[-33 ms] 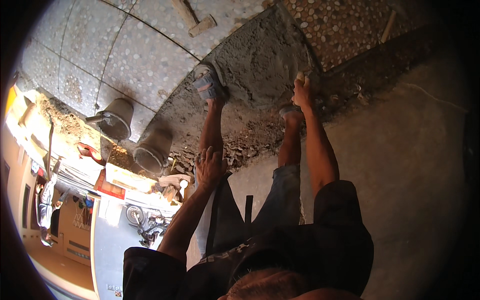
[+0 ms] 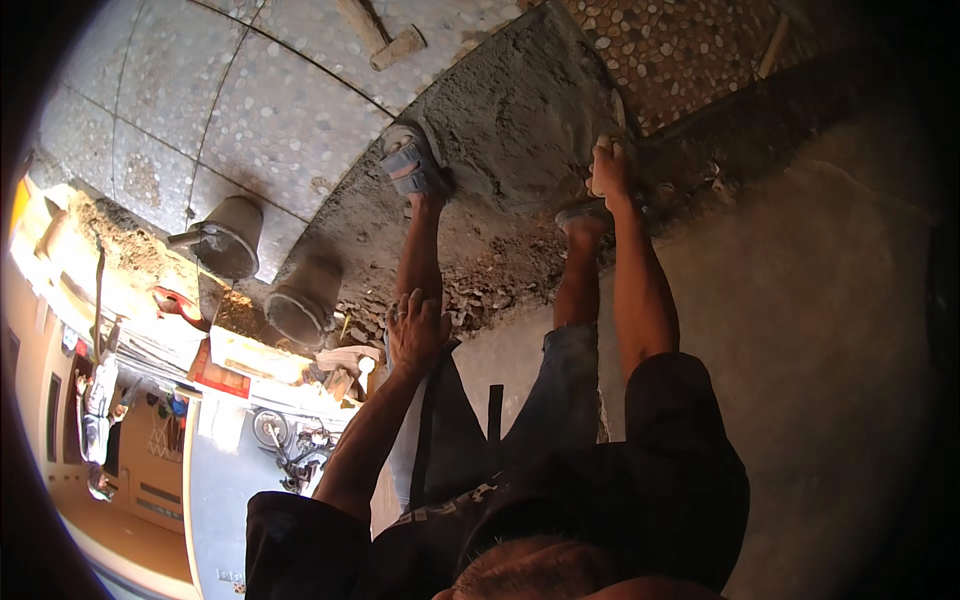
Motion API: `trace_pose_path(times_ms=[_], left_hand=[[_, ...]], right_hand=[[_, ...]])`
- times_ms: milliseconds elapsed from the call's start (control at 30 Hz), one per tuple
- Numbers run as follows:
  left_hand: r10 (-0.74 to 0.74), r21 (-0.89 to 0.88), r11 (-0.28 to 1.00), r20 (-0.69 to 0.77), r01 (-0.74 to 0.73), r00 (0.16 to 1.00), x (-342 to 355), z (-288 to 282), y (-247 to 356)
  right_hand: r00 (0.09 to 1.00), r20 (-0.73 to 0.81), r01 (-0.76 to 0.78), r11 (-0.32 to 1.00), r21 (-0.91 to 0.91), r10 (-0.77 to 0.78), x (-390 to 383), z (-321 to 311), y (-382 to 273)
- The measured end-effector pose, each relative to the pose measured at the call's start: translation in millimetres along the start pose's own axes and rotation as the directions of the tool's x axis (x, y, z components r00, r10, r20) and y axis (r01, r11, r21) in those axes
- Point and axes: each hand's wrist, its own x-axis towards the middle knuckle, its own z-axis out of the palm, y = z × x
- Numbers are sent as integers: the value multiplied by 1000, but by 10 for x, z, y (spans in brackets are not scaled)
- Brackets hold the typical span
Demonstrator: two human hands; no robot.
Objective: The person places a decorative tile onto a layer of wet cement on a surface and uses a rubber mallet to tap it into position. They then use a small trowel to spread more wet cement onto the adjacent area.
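My right hand (image 2: 612, 175) is closed round the pale handle of a trowel (image 2: 598, 182), just above my right foot. Its blade is hard to make out against the grey mortar. Wet mortar (image 2: 510, 110) spreads in a rough wedge between the tiles and the broken soil edge. My left hand (image 2: 418, 330) rests on my left leg near the knee, fingers apart, holding nothing. A sandal (image 2: 412, 165) on my left foot stands on the mortar's left side.
Two buckets (image 2: 232, 238) stand on the left, by the speckled tiles (image 2: 270, 110). A hammer-like wooden tool (image 2: 385, 40) lies at the top. Brown pebbled tiles (image 2: 660, 60) border the mortar's right. Rubble (image 2: 470, 305) lines the near edge. Another person (image 2: 97, 410) is far left.
My right hand has turned and shifted slightly, its handle now lower and nearer my right foot. The left hand keeps its place on the leg.
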Motion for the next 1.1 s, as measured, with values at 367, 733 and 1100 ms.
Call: trace_pose_path(times_ms=[367, 733, 1100], left_hand=[[2, 8, 1000, -6, -2, 1000, 40, -23, -46], [-29, -16, 999, 10, 29, 1000, 43, 45, -40], [-64, 68, 996, 78, 58, 995, 52, 33, 66]], right_hand=[[983, 131, 176, 858, -482, -128, 535, 735, -1279], [977, -19, 165, 816, -554, -211, -445, 322, -775], [994, 7, 82, 686, -723, -111, 157, -210, -254]])
